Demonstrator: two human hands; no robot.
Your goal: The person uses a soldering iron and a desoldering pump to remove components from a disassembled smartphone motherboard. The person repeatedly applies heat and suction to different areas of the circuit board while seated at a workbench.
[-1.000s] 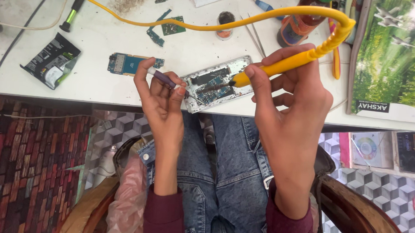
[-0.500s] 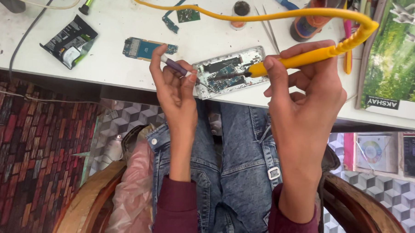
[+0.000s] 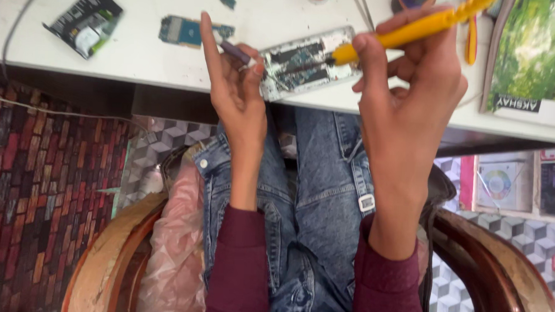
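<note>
White worktop [image 3: 139,53] edge: opened phone [image 3: 305,61] lies long axis left-right, slightly tilted. My right hand [image 3: 408,99] grips yellow soldering iron [image 3: 411,31], tip pointing left onto phone. My left hand [image 3: 234,87] pinches small tool [image 3: 235,51].

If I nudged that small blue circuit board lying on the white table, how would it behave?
The small blue circuit board looks thin and flat, so it would probably slide rather than roll or tip. It seems light for its size and stiff, not floppy. Its exposed parts suggest it is fragile, so a rough push across the white table might damage it.
</note>
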